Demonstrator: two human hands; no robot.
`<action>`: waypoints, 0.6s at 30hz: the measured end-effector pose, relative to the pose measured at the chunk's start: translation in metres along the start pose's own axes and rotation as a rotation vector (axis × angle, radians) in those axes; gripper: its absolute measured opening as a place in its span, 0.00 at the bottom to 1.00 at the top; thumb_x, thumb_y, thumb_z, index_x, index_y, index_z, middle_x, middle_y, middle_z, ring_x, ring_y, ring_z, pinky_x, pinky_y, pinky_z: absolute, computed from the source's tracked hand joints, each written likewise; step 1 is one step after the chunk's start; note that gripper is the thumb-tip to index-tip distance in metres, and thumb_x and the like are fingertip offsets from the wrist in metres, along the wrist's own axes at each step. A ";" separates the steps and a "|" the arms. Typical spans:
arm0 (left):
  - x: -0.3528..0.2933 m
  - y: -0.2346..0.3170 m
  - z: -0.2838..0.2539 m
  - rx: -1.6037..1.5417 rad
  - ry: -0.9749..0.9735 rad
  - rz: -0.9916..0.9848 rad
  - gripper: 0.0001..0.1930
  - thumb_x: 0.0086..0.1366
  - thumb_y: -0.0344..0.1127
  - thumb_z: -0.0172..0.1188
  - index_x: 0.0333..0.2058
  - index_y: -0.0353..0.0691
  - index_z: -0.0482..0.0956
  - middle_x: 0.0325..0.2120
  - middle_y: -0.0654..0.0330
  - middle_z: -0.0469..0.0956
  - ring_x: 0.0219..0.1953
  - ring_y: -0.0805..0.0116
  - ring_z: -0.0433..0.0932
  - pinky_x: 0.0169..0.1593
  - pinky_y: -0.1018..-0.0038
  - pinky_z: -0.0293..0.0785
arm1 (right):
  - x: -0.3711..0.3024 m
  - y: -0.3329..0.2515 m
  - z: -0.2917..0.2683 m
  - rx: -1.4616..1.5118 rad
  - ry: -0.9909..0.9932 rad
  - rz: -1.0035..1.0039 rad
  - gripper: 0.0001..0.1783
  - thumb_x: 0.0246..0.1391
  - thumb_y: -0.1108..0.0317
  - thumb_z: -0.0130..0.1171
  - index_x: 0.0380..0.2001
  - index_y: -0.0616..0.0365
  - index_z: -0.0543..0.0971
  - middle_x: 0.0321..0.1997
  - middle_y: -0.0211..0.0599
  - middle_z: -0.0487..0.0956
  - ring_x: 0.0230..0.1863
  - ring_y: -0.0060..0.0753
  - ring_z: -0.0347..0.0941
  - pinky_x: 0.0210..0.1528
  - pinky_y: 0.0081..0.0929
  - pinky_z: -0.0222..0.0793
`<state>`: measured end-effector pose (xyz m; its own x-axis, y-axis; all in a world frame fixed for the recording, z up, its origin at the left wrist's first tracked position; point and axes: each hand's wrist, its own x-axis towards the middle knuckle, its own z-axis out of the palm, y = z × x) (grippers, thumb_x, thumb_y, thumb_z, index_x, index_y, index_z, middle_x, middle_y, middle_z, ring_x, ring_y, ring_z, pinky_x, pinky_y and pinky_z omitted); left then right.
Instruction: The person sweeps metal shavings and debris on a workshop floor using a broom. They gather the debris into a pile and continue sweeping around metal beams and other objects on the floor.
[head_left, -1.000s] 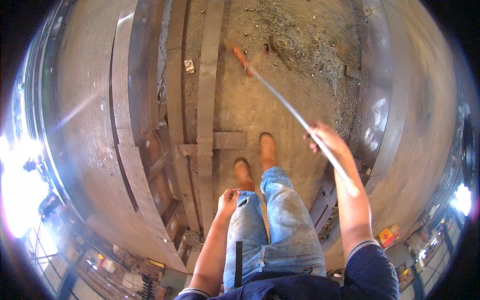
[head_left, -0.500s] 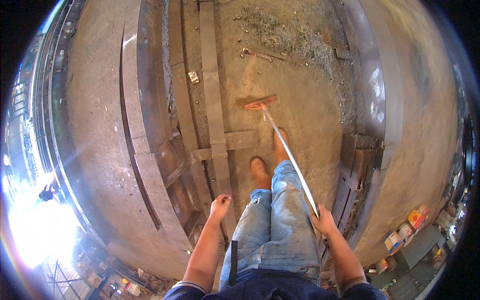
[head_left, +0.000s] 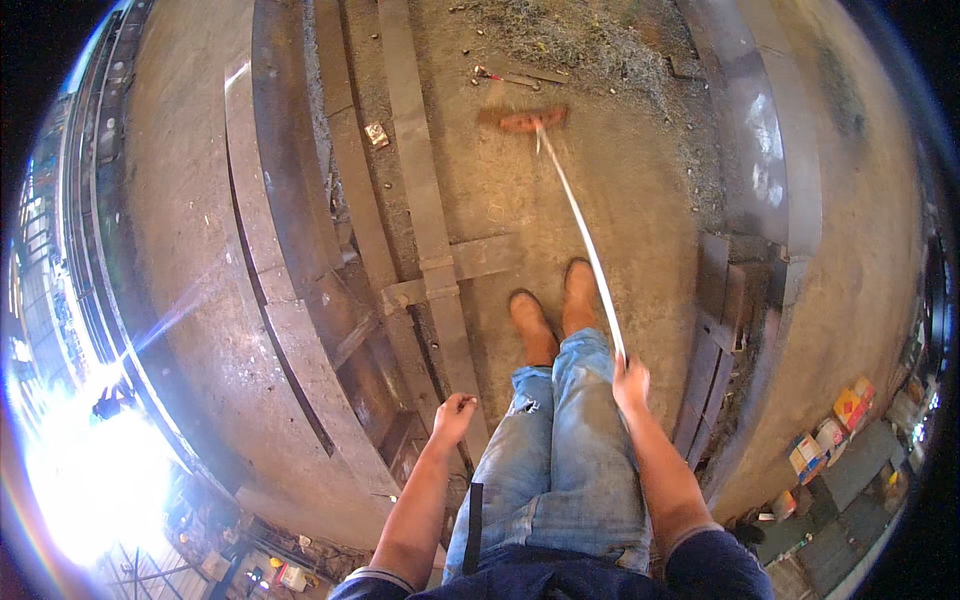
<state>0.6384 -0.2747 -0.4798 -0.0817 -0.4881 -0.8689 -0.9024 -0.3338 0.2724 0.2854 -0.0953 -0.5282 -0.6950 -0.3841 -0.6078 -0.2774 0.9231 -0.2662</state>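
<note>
with my right grip (head_left: 630, 385) closed round the broom (head_left: 533, 122), the left grip (head_left: 455, 420) curled but whether fully closed i cannot tell, i'd lay the head, out beyond the boots (head_left: 532, 325), flat to the floor (head_left: 640, 200) and stroke evenly, clear of the metal strip (head_left: 424, 205).

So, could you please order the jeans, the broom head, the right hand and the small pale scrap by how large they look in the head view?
1. Jeans
2. Broom head and right hand: too alike to rank, the broom head being blurred
3. Small pale scrap
</note>
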 end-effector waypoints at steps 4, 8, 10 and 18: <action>-0.002 0.031 -0.006 -0.064 -0.008 0.110 0.15 0.68 0.45 0.60 0.44 0.42 0.84 0.34 0.57 0.85 0.37 0.67 0.83 0.43 0.71 0.77 | 0.142 -0.136 0.018 0.088 0.220 -0.033 0.35 0.64 0.40 0.50 0.26 0.68 0.80 0.31 0.66 0.79 0.36 0.66 0.78 0.39 0.56 0.73; 0.006 0.003 -0.006 -0.249 -0.024 0.090 0.13 0.70 0.41 0.59 0.45 0.39 0.82 0.35 0.58 0.86 0.38 0.72 0.83 0.43 0.74 0.77 | 0.300 -0.323 -0.050 0.244 0.274 -0.061 0.26 0.60 0.47 0.58 0.32 0.64 0.81 0.37 0.58 0.82 0.41 0.60 0.80 0.43 0.52 0.75; 0.003 -0.008 -0.001 -0.371 0.018 0.041 0.12 0.71 0.37 0.58 0.45 0.36 0.81 0.35 0.58 0.85 0.39 0.72 0.82 0.44 0.75 0.77 | 0.332 -0.402 -0.107 0.258 0.204 -0.088 0.21 0.56 0.53 0.58 0.37 0.63 0.85 0.43 0.56 0.83 0.48 0.55 0.81 0.51 0.45 0.76; -0.020 -0.118 0.064 -0.261 0.053 -0.134 0.16 0.67 0.44 0.61 0.42 0.37 0.82 0.34 0.53 0.85 0.39 0.65 0.84 0.45 0.69 0.78 | 0.350 -0.355 -0.086 0.326 0.229 -0.143 0.27 0.61 0.46 0.55 0.28 0.63 0.83 0.36 0.59 0.83 0.43 0.60 0.81 0.47 0.50 0.75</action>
<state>0.7195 -0.1737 -0.5210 0.0594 -0.4647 -0.8835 -0.7641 -0.5906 0.2593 0.0837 -0.5560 -0.5822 -0.8045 -0.4601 -0.3756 -0.1826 0.7934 -0.5807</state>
